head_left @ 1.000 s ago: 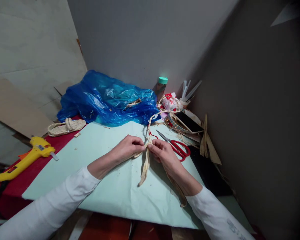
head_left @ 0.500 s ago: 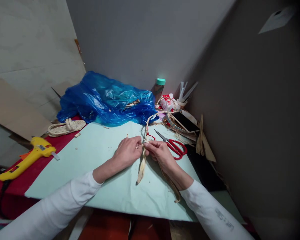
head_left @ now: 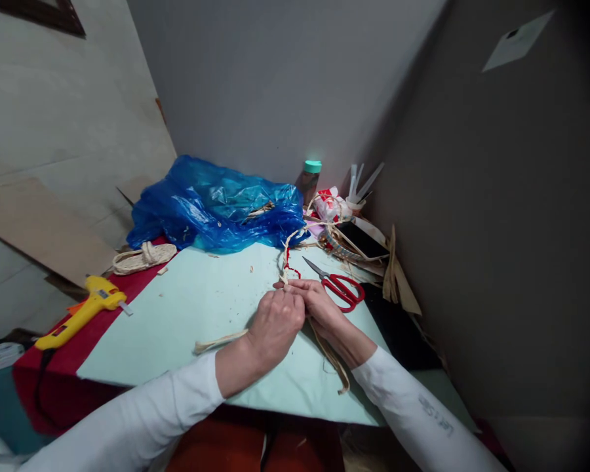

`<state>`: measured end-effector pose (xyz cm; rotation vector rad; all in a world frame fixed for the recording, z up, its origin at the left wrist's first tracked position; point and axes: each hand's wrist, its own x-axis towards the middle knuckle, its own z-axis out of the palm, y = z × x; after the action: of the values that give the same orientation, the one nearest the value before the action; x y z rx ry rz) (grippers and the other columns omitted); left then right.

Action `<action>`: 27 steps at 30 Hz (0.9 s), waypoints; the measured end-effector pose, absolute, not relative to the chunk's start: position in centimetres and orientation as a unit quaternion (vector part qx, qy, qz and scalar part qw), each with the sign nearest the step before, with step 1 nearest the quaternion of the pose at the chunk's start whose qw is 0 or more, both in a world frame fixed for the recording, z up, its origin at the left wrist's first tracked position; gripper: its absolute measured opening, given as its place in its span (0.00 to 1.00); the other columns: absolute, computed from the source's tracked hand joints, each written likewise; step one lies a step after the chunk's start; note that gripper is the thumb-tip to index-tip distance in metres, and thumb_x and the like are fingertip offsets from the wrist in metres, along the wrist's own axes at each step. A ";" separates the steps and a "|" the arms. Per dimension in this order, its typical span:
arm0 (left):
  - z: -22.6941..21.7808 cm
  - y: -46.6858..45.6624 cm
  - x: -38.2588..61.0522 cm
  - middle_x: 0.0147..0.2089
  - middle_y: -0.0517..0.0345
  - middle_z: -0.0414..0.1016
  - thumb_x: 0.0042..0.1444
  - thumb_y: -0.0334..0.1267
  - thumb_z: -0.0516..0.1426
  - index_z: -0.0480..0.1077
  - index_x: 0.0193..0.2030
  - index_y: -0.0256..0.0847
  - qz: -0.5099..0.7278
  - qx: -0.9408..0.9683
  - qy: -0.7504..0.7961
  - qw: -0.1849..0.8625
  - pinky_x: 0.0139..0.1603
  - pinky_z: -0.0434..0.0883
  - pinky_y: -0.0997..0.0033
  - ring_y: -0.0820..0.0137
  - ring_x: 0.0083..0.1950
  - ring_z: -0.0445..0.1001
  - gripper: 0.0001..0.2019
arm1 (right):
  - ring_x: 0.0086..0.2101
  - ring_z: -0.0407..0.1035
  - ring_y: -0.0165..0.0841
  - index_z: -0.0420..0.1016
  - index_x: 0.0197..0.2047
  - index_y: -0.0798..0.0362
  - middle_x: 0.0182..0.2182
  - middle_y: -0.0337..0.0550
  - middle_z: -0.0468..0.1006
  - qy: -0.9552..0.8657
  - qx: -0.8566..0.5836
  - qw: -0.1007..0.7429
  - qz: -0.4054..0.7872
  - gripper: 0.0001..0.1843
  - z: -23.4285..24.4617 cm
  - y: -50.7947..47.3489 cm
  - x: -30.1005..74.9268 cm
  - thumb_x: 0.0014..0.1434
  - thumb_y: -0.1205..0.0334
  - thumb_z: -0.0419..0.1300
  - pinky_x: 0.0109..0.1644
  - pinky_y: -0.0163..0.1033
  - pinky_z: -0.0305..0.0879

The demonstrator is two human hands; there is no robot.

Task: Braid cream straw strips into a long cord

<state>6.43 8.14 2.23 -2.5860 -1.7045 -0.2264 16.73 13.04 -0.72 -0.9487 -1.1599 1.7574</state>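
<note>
A pale braid of dried plant fibre (head_left: pixel 295 234), with red cord (head_left: pixel 288 263) by it, runs from the clutter at the back down to my fingers. My right hand (head_left: pixel 322 305) pinches the braid's near end. Against it, my left hand (head_left: pixel 278 324) is closed with its knuckles up, gripping fibre strands mostly hidden beneath it. One loose fibre strand (head_left: pixel 219 341) sticks out left of my left wrist. Another strand (head_left: pixel 335 367) hangs toward the front edge below my right hand. Red-handled scissors (head_left: pixel 341 288) lie just beyond my right hand.
Pale green paper (head_left: pixel 142 347) covers the table. A yellow glue gun (head_left: pixel 86 311) and a woven sole-shaped piece (head_left: pixel 144 257) lie left. At the back are a blue plastic bag (head_left: pixel 211 203), a green-capped jar (head_left: pixel 312 177) and a phone (head_left: pixel 361 240).
My left hand has moved right and toward me, over the strand that hung in front, and now meets my right hand. A strand now points left. The view has shifted slightly.
</note>
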 end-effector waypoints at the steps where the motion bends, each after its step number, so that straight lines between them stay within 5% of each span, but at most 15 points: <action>1: 2.3 7.7 6.5 0.39 0.37 0.76 0.57 0.20 0.44 0.72 0.43 0.28 -0.071 -0.833 -0.549 0.016 0.45 0.68 0.58 0.56 0.45 0.75 0.17 | 0.24 0.62 0.27 0.76 0.31 0.59 0.22 0.39 0.71 -0.456 -0.373 0.412 0.695 0.13 -0.6 13.0 16.8 0.45 0.58 0.65 0.26 0.31 0.53; 5: 4.5 6.3 4.5 0.46 0.38 0.76 0.53 0.36 0.58 0.71 0.51 0.31 -0.103 -0.835 -0.531 -0.100 0.46 0.68 0.58 0.53 0.47 0.74 0.19 | 0.20 0.57 0.24 0.76 0.34 0.60 0.19 0.35 0.67 -0.471 -0.387 0.410 0.678 0.14 0.2 13.0 17.1 0.47 0.57 0.64 0.24 0.31 0.50; 8: 6.8 7.4 1.8 0.39 0.50 0.79 0.56 0.41 0.55 0.76 0.37 0.40 -0.206 -0.792 -0.510 -0.265 0.44 0.68 0.66 0.62 0.41 0.75 0.10 | 0.17 0.49 0.22 0.75 0.38 0.59 0.18 0.32 0.63 -0.483 -0.380 0.396 0.682 0.16 0.9 13.2 17.3 0.49 0.56 0.62 0.20 0.31 0.42; 11: 6.8 10.5 0.4 0.43 0.49 0.78 0.54 0.42 0.56 0.74 0.38 0.38 -0.358 -0.698 -0.536 -0.312 0.46 0.67 0.67 0.62 0.46 0.73 0.11 | 0.16 0.45 0.20 0.72 0.34 0.58 0.19 0.30 0.62 -0.491 -0.359 0.396 0.688 0.13 1.1 13.2 17.3 0.50 0.55 0.63 0.20 0.31 0.38; 14: 4.4 13.2 0.9 0.34 0.49 0.75 0.52 0.44 0.59 0.70 0.35 0.33 -0.339 -0.602 -0.438 -0.575 0.37 0.68 0.70 0.68 0.34 0.73 0.13 | 0.17 0.50 0.20 0.67 0.29 0.56 0.20 0.32 0.64 -0.503 -0.340 0.404 0.684 0.13 0.9 13.0 17.1 0.51 0.55 0.62 0.20 0.30 0.41; 16: 2.6 14.0 1.8 0.28 0.53 0.72 0.50 0.43 0.60 0.68 0.32 0.34 -0.329 -0.538 -0.404 -0.662 0.27 0.63 0.76 0.77 0.24 0.66 0.13 | 0.17 0.54 0.22 0.65 0.32 0.55 0.20 0.32 0.66 -0.503 -0.343 0.411 0.679 0.12 0.7 12.6 17.1 0.52 0.55 0.61 0.20 0.29 0.45; 20: 0.7 13.9 2.6 0.23 0.58 0.67 0.50 0.41 0.61 0.64 0.28 0.35 -0.330 -0.481 -0.410 -0.700 0.17 0.43 0.81 0.85 0.17 0.49 0.12 | 0.18 0.56 0.23 0.62 0.39 0.53 0.22 0.31 0.68 -0.489 -0.383 0.398 0.675 0.14 0.0 12.0 17.5 0.53 0.57 0.60 0.21 0.29 0.51; 27: 0.3 13.3 2.3 0.19 0.58 0.68 0.49 0.39 0.57 0.64 0.22 0.35 -0.315 -0.507 -0.450 -0.664 0.16 0.40 0.77 0.84 0.14 0.49 0.11 | 0.22 0.63 0.28 0.59 0.40 0.52 0.24 0.38 0.74 -0.653 -0.445 0.331 0.516 0.08 -0.5 12.1 18.1 0.62 0.57 0.51 0.28 0.33 0.56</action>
<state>2.27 13.29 0.33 -3.1159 -2.7684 -1.9333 18.12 12.12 -0.48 -1.1627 -1.7061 1.3484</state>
